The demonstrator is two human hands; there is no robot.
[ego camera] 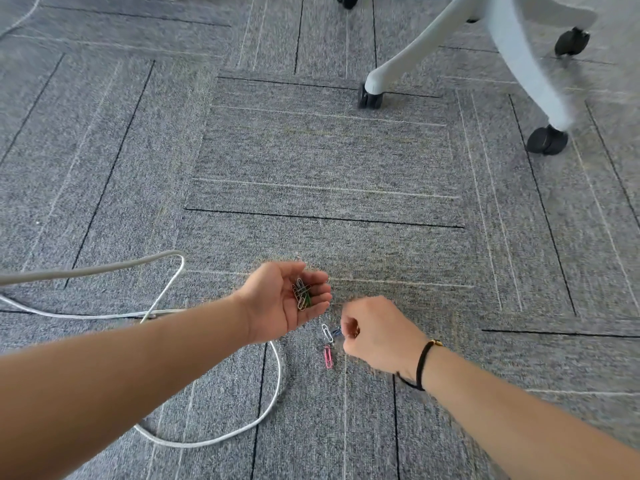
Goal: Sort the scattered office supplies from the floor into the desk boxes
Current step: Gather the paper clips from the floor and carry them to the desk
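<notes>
A: Step in hand, as I judge it: gathering paper clips off the carpet [311, 150]. Left hand [284, 299], lower centre of frame, lies palm up, fingers loosely cupped round a small heap of paper clips [302, 293].

B: Right hand [377, 332]?

A: Just right of it, fingers curled in a pinch on a dark blue clip [336, 331]; contact partly hidden. A white clip [326, 332] and pink clip [328, 356] lie on the floor just beside it.

B: Next move?

A: Likely drop the blue clip into the left palm, then pinch the thin flat ones. No boxes in view.

B: Room?

A: Open carpet in mid-frame. White cable [221, 439] loops at lower left, passing under the left wrist; chair legs [512, 53] and casters at upper right, well apart.
</notes>
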